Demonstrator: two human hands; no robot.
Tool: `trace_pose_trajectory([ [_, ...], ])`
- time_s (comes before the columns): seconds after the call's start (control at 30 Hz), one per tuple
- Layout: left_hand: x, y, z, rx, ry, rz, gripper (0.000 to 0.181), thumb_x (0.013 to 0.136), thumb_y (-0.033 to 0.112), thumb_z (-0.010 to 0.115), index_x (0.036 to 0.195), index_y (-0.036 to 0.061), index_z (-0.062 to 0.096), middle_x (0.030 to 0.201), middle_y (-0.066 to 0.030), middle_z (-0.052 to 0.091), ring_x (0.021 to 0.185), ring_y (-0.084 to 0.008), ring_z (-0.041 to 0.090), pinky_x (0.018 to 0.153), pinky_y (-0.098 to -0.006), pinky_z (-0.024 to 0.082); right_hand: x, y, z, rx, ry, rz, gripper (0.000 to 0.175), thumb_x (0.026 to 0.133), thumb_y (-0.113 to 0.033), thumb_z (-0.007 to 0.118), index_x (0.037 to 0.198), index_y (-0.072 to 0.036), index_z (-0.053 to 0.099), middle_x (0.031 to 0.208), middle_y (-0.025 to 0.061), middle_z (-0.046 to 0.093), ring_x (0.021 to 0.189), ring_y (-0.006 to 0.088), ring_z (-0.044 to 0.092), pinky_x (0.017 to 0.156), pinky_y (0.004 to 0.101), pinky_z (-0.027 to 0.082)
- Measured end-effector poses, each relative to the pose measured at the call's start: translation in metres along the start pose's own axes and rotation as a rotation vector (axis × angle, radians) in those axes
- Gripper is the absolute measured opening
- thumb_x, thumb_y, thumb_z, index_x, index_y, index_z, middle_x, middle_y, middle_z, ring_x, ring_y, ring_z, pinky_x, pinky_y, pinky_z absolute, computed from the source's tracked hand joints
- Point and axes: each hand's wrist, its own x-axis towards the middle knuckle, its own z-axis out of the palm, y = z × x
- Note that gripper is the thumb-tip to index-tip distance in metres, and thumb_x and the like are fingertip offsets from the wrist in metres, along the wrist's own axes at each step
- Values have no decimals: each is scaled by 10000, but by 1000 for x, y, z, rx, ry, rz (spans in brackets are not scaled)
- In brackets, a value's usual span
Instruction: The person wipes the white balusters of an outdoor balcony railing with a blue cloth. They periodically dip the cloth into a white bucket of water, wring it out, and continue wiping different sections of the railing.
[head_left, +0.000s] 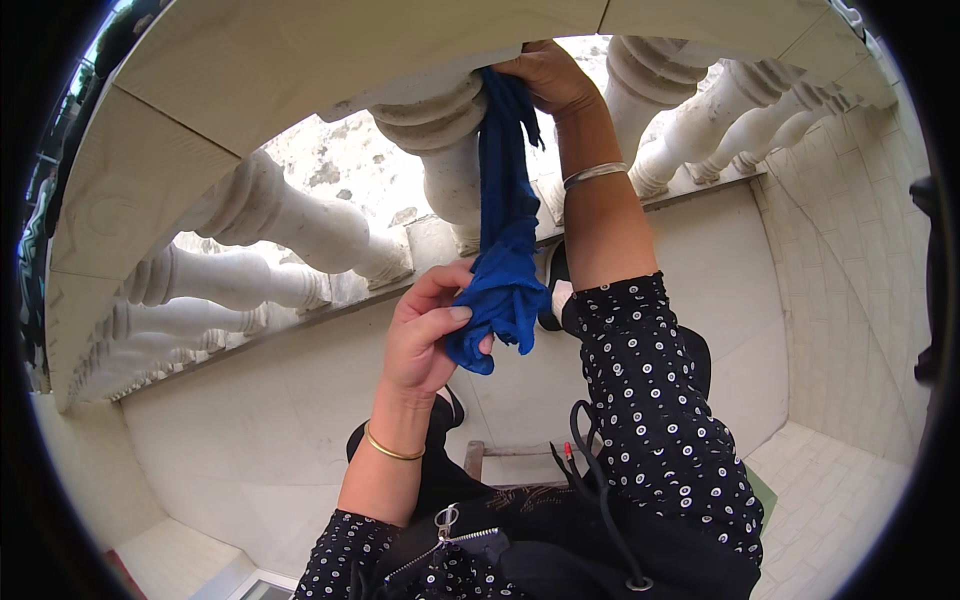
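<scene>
A blue cloth (504, 187) hangs in a long strip beside a white baluster (452, 176), its lower end bunched up. My left hand (427, 326), with a gold-coloured bangle on the wrist, grips that bunched end between thumb and fingers. Higher up, my right hand (551, 75) reaches under the railing's tiled top and pinches the cloth's upper part near the head of the baluster; some of its fingers are hidden by the railing. A silver-coloured bangle (595, 175) is on the right wrist. The cloth's upper end has loose, ragged tails.
A row of white balusters (300, 217) stands on a low ledge under the wide tiled handrail (247, 67). Beyond them is a rough, bright surface. A tiled wall (847, 225) rises at the right. Part of a wooden stool (474, 459) shows below, near my legs.
</scene>
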Motion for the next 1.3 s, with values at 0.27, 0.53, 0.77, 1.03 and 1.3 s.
trace_pose_trajectory([
  [0.27, -9, 4, -8, 2, 12, 25, 253, 799, -57, 552, 1042, -22, 613, 1197, -185, 579, 748, -255, 661, 596, -325, 593, -61, 7, 79, -847, 585, -447, 327, 896, -293, 697, 896, 29, 640, 958, 153, 636, 873, 326, 595, 748, 388, 491],
  [0.53, -21, 4, -10, 104, 72, 20, 221, 809, -44, 505, 1012, -17, 587, 1096, -155, 577, 710, -246, 622, 526, -306, 545, -91, 7, 140, -1167, 693, -475, 209, 808, -140, 738, 905, 7, 625, 1048, 195, 559, 907, 373, 549, 717, 429, 498],
  [0.77, -28, 9, -21, 70, 97, 52, 219, 811, -47, 487, 1002, -15, 589, 1092, -146, 587, 726, -237, 631, 527, -295, 548, -85, 6, 163, -1328, 590, -413, 245, 697, -71, 745, 919, -49, 644, 1005, 125, 536, 895, 312, 572, 627, 372, 532],
  [1.03, -29, 13, -23, 59, 136, 60, 249, 800, -70, 460, 981, -13, 622, 1066, -130, 632, 704, -196, 620, 520, -293, 537, -69, 9, 181, -1556, 533, -434, 146, 726, -81, 674, 842, -30, 603, 982, 146, 524, 857, 287, 596, 547, 346, 538],
  [1.3, -29, 21, -30, 54, 218, 112, 262, 835, -25, 448, 1039, 1, 610, 964, -102, 646, 716, -209, 628, 522, -307, 526, -38, -1, 218, -1380, 295, -130, 231, 792, -140, 672, 970, 3, 640, 1046, 167, 622, 968, 304, 622, 678, 412, 552],
])
